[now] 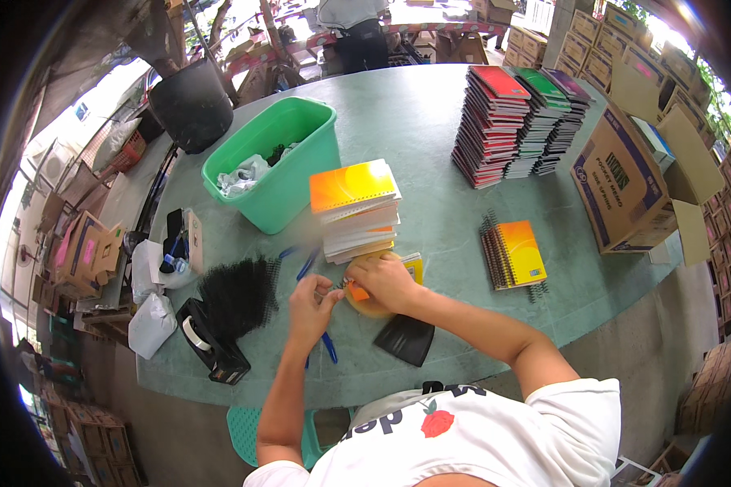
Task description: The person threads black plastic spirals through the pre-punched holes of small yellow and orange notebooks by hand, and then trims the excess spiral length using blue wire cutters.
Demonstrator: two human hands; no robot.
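Observation:
In front of me a small notebook with a yellow cover [414, 269] lies on the table, mostly hidden by my right hand [382, 280]. That hand's fingers curl over it and hold it down. At its left edge my left hand [310, 307] has thumb and forefinger pinched together; what they grip is too small to make out. An orange piece [357, 290] shows between the hands. Just beyond them rises a stack of orange-covered notebooks [356, 195]. Blue pens [329, 347] lie beside my left wrist, and a black flat cover [404, 339] sits below my right hand.
Left stand a black tape dispenser [211, 341], a pile of black spiral wires [240, 296] and a green bin [278, 183]. To the right are spiral-bound yellow notebooks [518, 253], tall notebook stacks [489, 122] and an open carton [625, 183]. A person [357, 36] stands beyond the table.

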